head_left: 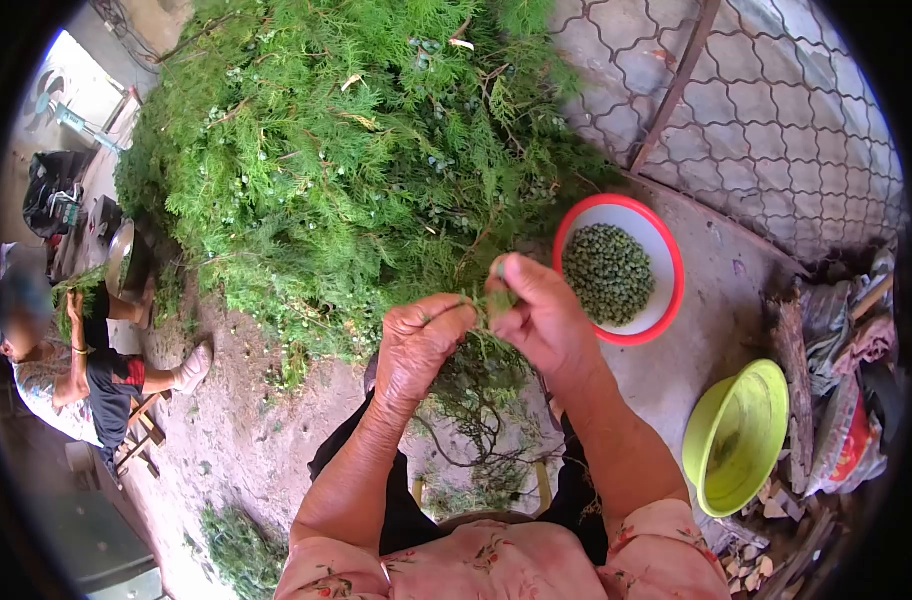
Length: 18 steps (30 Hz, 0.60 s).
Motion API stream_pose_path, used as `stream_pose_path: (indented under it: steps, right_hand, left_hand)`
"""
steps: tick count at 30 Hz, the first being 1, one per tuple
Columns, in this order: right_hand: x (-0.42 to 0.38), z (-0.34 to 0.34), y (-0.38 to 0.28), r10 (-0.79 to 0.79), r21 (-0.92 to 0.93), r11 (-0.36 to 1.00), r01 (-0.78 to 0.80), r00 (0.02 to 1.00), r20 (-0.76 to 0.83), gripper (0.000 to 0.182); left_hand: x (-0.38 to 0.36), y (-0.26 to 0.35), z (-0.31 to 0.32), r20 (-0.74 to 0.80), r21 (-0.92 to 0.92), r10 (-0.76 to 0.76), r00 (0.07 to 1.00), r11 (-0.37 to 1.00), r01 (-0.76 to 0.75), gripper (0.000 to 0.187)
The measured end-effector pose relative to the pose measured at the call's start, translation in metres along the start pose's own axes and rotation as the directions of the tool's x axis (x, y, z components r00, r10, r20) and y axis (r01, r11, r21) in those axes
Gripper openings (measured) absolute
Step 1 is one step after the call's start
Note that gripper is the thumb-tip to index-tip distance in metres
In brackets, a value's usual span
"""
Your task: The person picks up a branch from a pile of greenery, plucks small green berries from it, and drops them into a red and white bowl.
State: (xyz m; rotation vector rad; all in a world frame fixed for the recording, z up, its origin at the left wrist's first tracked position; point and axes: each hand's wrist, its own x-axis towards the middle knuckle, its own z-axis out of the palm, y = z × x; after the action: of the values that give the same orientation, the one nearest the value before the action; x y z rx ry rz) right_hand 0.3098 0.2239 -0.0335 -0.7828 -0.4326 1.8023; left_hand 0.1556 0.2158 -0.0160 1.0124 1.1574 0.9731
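In front of my body, my left hand (pixel 428 338) is closed in a pinch on a thin green evergreen sprig (pixel 480 316). Close beside it, my right hand (pixel 541 312) is closed too, with green bits of the sprig between thumb and fingers; exactly what the fingertips grip is blurred. A large heap of cut evergreen branches (pixel 326 150), dotted with small bluish-green cones, lies just beyond both hands. To the right of my right hand stands a white bowl with a red rim (pixel 677 270), holding many small green cones (pixel 607 272).
A lime-green basin (pixel 741 440) sits at right, near firewood (pixel 794 390) and bundled sacks (pixel 846 420). A metal lattice (pixel 766 130) leans behind the bowl. At left, another person (pixel 66 370) sits on a stool, holding greenery. Branches (pixel 241 550) lie on the floor.
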Motion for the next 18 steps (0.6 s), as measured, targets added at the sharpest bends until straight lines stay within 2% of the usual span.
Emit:
stream_pose_path:
  steps: [2, 4, 5, 7, 9, 11, 13, 15, 16, 17, 18]
  right_hand:
    - [0.007, -0.019, -0.008, -0.051, 0.128, 0.990, 0.062, 0.995, -0.085, 0.018]
    - [0.014, -0.052, -0.017, -0.145, 0.251, 0.947, 0.198, 0.966, -0.215, 0.016]
    - [0.018, -0.069, -0.022, -0.172, 0.319, 0.910, 0.266, 0.940, -0.293, 0.016]
    - [0.025, -0.100, -0.040, -0.157, 0.414, 0.826, 0.382, 0.862, -0.483, 0.019]
    - [0.024, -0.112, -0.059, -0.289, 0.455, 0.701, 0.549, 0.802, -0.523, 0.026]
    - [0.021, -0.145, -0.072, -0.253, 0.452, 0.697, 0.557, 0.781, -0.572, 0.027]
    - [0.022, -0.150, -0.072, -0.226, 0.441, 0.689, 0.575, 0.749, -0.623, 0.029]
    - [0.019, -0.132, -0.062, -0.331, 0.048, 0.883, 0.466, 0.693, -0.641, 0.031]
    - [0.011, -0.102, -0.057, -0.420, -0.162, 0.906, 0.391, 0.783, -0.459, 0.029]
    - [0.001, -0.063, -0.052, -0.447, -0.376, 0.863, 0.338, 0.858, -0.254, 0.026]
    - [-0.006, -0.034, -0.048, -0.373, -0.522, 0.808, 0.272, 0.923, -0.096, 0.025]
  left_hand:
    - [0.006, -0.006, -0.005, -0.026, -0.050, 0.002, 1.000, 0.999, -0.003, 0.013]
    - [0.012, -0.009, -0.008, -0.062, -0.103, 0.020, 0.998, 0.994, -0.026, 0.021]
    - [0.016, -0.010, -0.011, -0.063, -0.102, 0.012, 0.998, 0.995, -0.019, 0.021]
    - [0.022, -0.015, -0.019, -0.048, -0.282, 0.058, 0.997, 0.957, -0.069, 0.024]
    - [0.025, -0.016, -0.023, -0.051, -0.316, 0.051, 0.997, 0.947, -0.064, 0.023]
    - [0.028, -0.017, -0.025, -0.041, -0.487, 0.021, 0.999, 0.872, -0.039, 0.022]
    - [0.029, -0.016, -0.027, -0.038, -0.502, 0.012, 0.999, 0.864, -0.030, 0.023]
    - [0.032, -0.019, -0.026, -0.056, -0.534, 0.017, 0.998, 0.844, -0.044, 0.023]
    - [0.032, -0.017, -0.025, -0.056, -0.535, 0.021, 0.998, 0.843, -0.048, 0.023]
    - [0.031, -0.015, -0.023, -0.074, -0.517, 0.015, 0.997, 0.854, -0.051, 0.023]
    - [0.031, -0.013, -0.022, -0.091, -0.498, 0.009, 0.996, 0.866, -0.053, 0.022]
